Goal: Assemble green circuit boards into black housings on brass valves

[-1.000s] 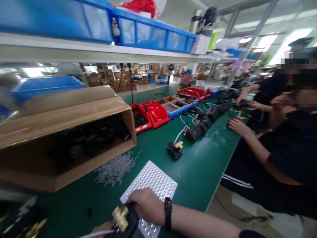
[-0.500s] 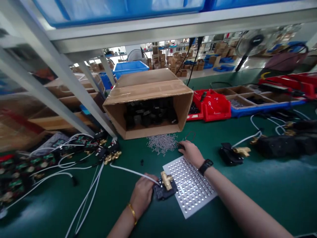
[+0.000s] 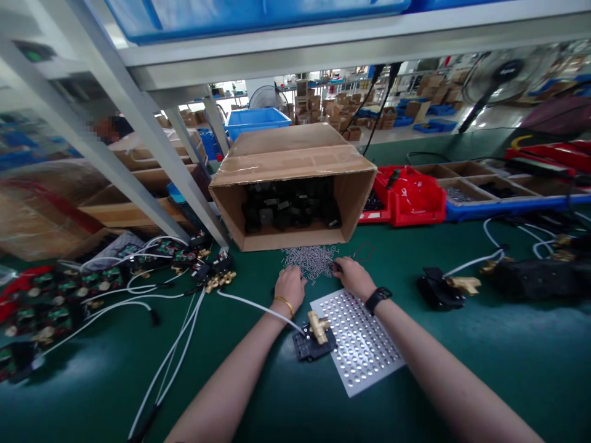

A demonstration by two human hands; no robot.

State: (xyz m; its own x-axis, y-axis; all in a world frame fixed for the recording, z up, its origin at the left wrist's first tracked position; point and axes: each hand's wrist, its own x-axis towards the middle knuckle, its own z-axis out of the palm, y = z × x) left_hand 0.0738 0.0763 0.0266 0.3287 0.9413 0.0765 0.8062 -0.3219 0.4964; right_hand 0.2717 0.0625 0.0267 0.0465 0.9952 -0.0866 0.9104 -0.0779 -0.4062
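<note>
Left hand, gold bangle at the wrist: knuckles up, fingers curled down onto the near-left rim of the heap of small silver metal pins. The fingertips are hidden under the hand, so I cannot tell whether they pinch pins or only rest on them. Right hand, black watch on the wrist: fingers bunched at the heap's right rim, touching it. Its grip is not readable either. Both palms face down, probably because pins this fine are best raked or pinched from above.

The heap lies mid-depth on the green desk, just in front of the mouth of the brown cardboard box.

Nearer the person than the hands lies a flat silver perforated metal plate, skewed, one corner toward the right wrist. A black plastic valve body with a brass tee fitting overlaps its left edge, and neither hand touches it. A thin white tube runs from it leftward past the left wrist. Plate and valve sit close, presumably for short reaches.

The box lies on its side with its opening toward the person and black parts visible inside, likely tipped for front access. Right of it, along the far edge, are red plastic bins and a blue divided tray. Toward the right edge sits a second black body with brass fitting, well apart. Toward the left edge is a tangle of wired assemblies.
</note>
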